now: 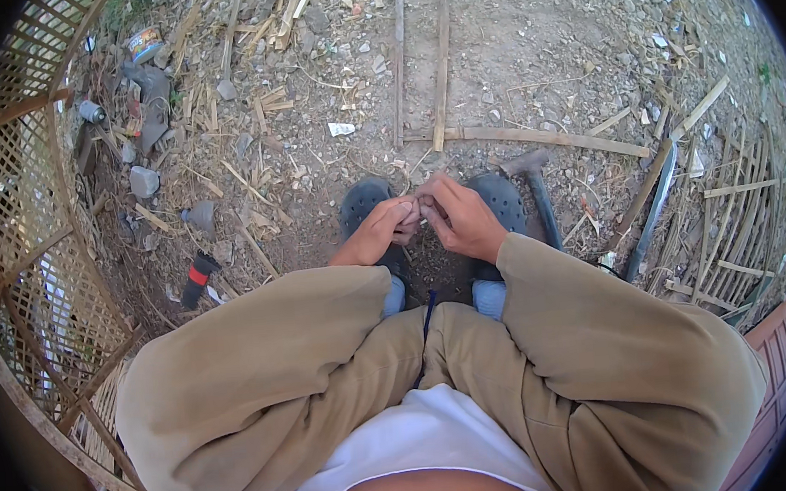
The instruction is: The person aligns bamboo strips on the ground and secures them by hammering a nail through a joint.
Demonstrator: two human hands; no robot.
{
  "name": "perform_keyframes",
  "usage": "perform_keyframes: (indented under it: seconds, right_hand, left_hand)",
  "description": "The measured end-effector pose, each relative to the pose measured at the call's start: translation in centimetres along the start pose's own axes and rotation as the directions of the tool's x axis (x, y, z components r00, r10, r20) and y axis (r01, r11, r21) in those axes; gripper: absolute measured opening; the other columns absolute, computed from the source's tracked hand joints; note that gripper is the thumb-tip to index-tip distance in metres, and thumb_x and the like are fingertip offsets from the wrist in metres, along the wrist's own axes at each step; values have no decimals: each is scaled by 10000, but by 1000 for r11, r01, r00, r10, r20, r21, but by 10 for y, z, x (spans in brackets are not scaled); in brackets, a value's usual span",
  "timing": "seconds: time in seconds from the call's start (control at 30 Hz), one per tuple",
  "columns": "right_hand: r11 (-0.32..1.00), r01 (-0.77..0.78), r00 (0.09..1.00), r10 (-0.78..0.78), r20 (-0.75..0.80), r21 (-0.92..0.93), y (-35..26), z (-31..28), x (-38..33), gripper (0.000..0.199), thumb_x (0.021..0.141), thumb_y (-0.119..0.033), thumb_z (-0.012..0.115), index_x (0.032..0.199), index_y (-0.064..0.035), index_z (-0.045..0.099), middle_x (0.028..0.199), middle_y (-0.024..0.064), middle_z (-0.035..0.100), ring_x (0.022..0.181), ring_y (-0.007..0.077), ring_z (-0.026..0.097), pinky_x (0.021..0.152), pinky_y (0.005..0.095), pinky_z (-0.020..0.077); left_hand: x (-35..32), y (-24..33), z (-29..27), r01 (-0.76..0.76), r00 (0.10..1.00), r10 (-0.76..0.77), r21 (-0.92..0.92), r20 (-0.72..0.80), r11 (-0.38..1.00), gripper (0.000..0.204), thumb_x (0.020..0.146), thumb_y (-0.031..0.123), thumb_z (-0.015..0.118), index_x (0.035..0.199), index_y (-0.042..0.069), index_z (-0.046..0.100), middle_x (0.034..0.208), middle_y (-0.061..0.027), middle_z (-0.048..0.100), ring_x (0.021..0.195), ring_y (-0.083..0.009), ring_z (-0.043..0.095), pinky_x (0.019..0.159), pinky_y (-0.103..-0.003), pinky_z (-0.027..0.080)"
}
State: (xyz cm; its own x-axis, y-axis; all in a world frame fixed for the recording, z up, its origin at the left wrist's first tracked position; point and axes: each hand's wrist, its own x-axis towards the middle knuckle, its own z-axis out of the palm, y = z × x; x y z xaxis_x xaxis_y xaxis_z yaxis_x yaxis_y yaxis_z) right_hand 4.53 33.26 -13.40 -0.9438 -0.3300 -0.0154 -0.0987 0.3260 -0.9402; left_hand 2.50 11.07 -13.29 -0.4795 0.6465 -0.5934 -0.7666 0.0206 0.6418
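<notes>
My left hand (376,234) and my right hand (462,214) meet in front of my knees, just above my dark clogs (498,202). Both are closed, with thumbs and fingertips pressed together where they touch. Whatever they pinch, if anything, is too small or too hidden to make out. Beside my right clog lies a hammer (542,199) with a dark handle, its head pointing away from me. Ahead of the hands, a long wooden slat (541,137) runs crosswise on the dirt, and two more slats (442,52) stretch away from it.
A wooden lattice panel (33,246) stands at the left. On the right lie a long blade (660,211) and a rack of thin slats (732,219), near a reddish panel (780,353). A black-and-red cylindrical object (200,277) rests at left among stones, wood scraps and litter.
</notes>
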Motion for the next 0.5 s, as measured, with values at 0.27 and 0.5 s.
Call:
perform_keyframes:
  seconds: [0.27,0.5]
  right_hand:
    - [975,109,991,-122,-59,-191,0,4,4,287,924,-79,749,1158,-4,601,1039,185,597,920,417,658,769,490,548]
    - [992,15,991,-31,-131,-123,16,9,-1,251,912,-3,757,1119,-3,615,1030,173,600,904,391,653,762,472,547]
  left_hand:
    - [26,-3,3,-12,990,3,-63,-140,998,443,1168,381,358,1068,20,595,822,-38,563,702,-162,588,637,-306,509]
    - [54,-21,-4,-100,993,101,-13,61,995,544,1165,399,318,1307,-28,625,963,-121,709,718,-194,658,655,-322,561]
